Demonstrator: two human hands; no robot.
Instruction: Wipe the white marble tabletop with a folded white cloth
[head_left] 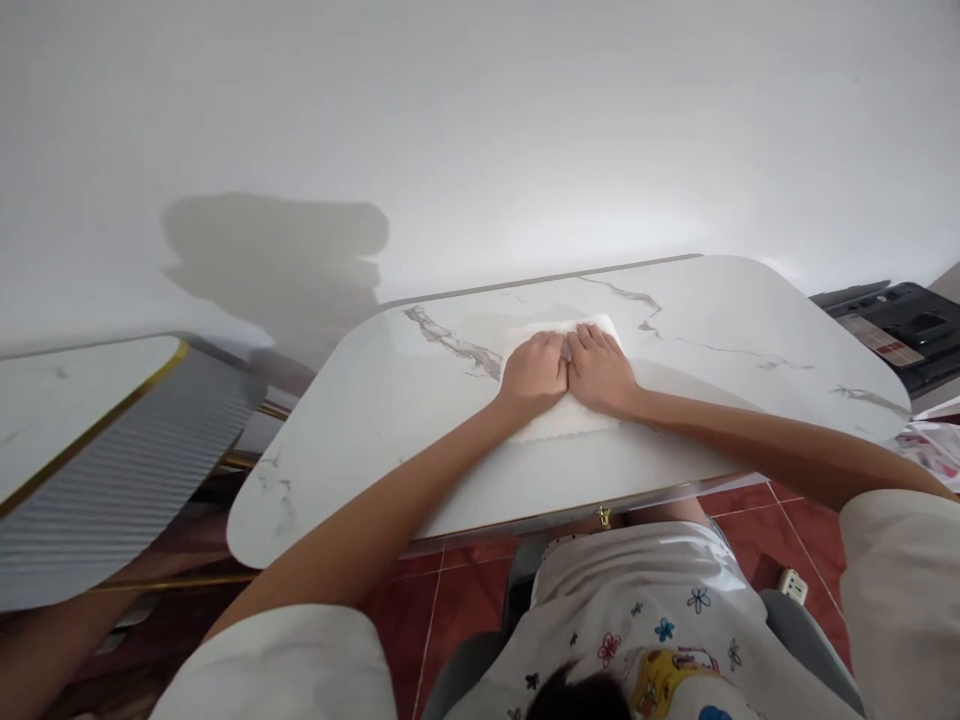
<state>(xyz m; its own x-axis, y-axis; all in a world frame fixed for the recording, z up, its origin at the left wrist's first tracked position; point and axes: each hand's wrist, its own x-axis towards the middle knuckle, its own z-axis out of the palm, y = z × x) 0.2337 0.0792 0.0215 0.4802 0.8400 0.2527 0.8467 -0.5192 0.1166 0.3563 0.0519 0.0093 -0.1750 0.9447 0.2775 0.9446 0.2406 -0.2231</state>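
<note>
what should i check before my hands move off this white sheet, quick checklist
1. Left hand on the white sheet: ok
2. Right hand on the same sheet: ok
3. Sheet wholly within the edges of the marble-patterned tabletop: ok
4. Hands apart from each other: not ok, they meet at the thumb sides
5. Nothing caught under the palms: cannot tell, hidden from this view

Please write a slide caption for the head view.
Left hand and right hand side by side on a white sheet, atop a marbled table.
</note>
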